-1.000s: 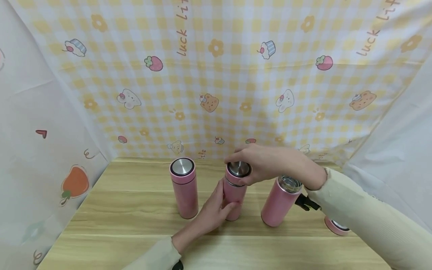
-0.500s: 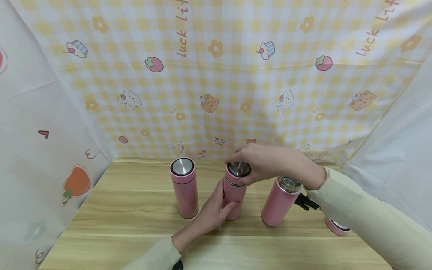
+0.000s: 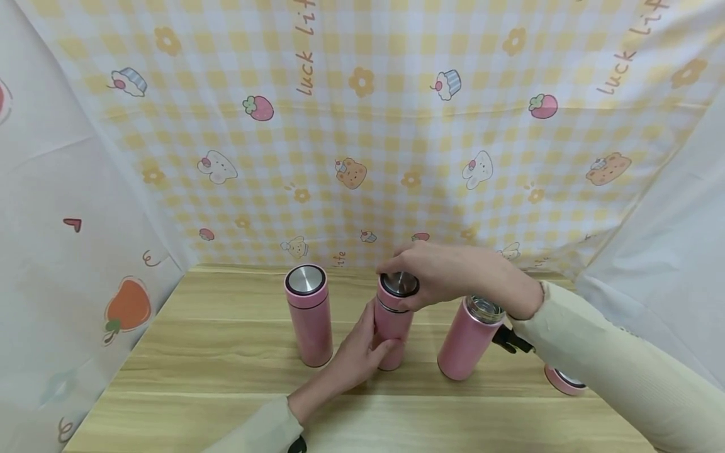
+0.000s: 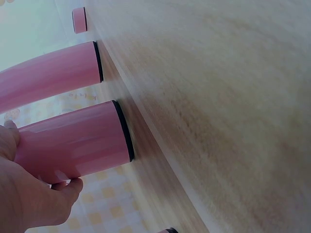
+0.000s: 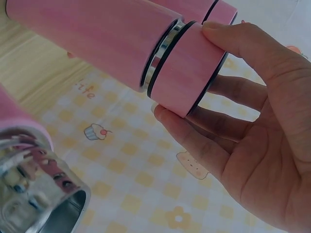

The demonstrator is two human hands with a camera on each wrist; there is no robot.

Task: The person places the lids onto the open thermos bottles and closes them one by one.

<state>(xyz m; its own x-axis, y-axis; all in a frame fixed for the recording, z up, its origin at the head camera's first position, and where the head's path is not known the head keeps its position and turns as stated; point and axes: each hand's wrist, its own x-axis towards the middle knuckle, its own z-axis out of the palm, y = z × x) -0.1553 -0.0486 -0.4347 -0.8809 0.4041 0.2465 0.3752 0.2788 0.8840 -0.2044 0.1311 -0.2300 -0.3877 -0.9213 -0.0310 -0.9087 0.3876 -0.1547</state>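
A pink thermos (image 3: 391, 324) stands upright in the middle of the table. My left hand (image 3: 354, 362) grips its lower body, thumb across the front; the left wrist view shows that hand (image 4: 34, 189) round the thermos (image 4: 77, 141). From above, my right hand (image 3: 438, 274) pinches the pink lid (image 3: 391, 299) with its silver top. In the right wrist view, thumb and fingers hold the lid (image 5: 187, 68) by its sides, and a strip of shiny metal neck (image 5: 163, 53) shows between lid and body.
To the left stands another pink thermos (image 3: 311, 327) with its lid on. On the right, a lidless thermos (image 3: 467, 346) shows its metal mouth (image 3: 484, 308). A loose lid (image 3: 564, 380) lies farther right on the wooden table (image 3: 226, 358). Behind hangs a checked cloth (image 3: 362, 126).
Both hands stay on the middle thermos and its lid. Only a very slight leftward shift of the right hand and forearm shows.
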